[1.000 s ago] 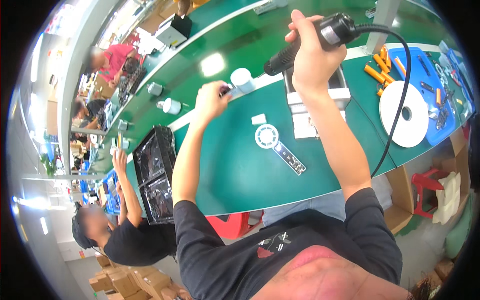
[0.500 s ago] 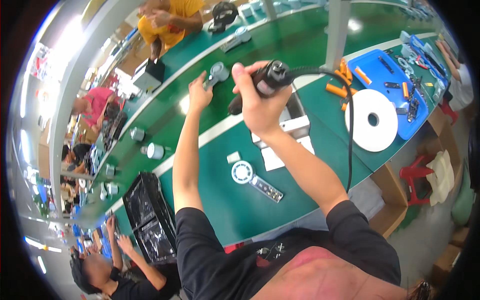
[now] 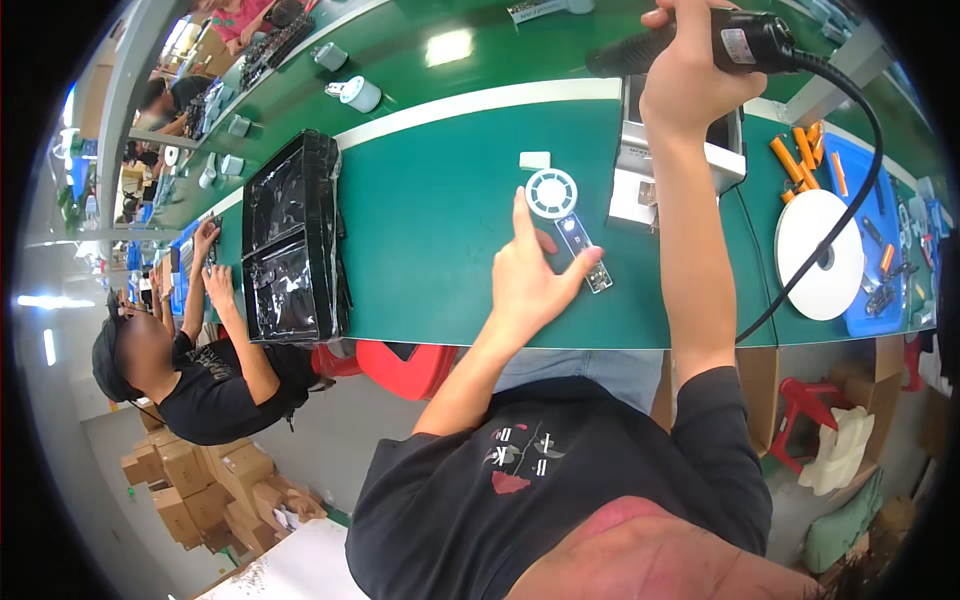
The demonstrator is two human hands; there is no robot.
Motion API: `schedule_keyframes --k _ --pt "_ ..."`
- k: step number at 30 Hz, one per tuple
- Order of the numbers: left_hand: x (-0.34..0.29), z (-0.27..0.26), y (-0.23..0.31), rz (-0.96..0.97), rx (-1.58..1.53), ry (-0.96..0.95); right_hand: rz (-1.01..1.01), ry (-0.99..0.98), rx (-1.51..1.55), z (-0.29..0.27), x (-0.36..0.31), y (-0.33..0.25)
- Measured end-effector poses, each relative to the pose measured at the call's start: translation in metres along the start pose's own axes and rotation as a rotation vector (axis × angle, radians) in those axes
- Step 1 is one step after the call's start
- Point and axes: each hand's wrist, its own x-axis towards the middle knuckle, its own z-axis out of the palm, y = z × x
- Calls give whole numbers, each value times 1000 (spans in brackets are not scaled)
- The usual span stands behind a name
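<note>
My left hand (image 3: 532, 275) is spread around a handheld fan part (image 3: 568, 222) lying on the green table. Its index finger is at the round white grille, and its thumb lies at the lower end of the handle, where a circuit board shows. The fingers are apart and do not close on the part. At the upper right my right hand (image 3: 690, 90) is wrapped round a black corded electric screwdriver (image 3: 752, 42), raised above the table with its tapered end toward the left. A small white block (image 3: 535, 160) sits just beyond the fan grille.
A metal box (image 3: 632, 185) stands under my right forearm. Rightward are orange cylinders (image 3: 790, 160), a white disc (image 3: 815, 262) and a blue tray (image 3: 870, 310) of parts. The screwdriver's cable (image 3: 862, 190) loops down there. A black-wrapped bin (image 3: 292, 245) is at left, near a co-worker (image 3: 190, 360).
My left hand has come back from a pale fan on the far green strip to the fan part on the table. My right hand has moved up and right with the screwdriver; the view has shifted.
</note>
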Motion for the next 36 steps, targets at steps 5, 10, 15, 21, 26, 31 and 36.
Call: schedule_keyframes --k 5,10,15,21,26,31,36 --pt "4 -9 19 -28 -64 -131 78 49 32 -4 6 2" --pt "2 -56 -1 135 145 -160 140 95 57 -7 7 5" --pt "77 -89 -38 564 359 91 128 93 53 -7 8 7" --pt "129 -70 -92 746 262 111 165 129 66 -5 7 3" --pt "130 -58 -104 832 225 147 120 79 4 -3 9 0" --pt "120 -58 -104 731 63 152 133 77 23 -9 9 3" --pt "127 -63 -106 677 13 114 106 88 17 -17 19 11"
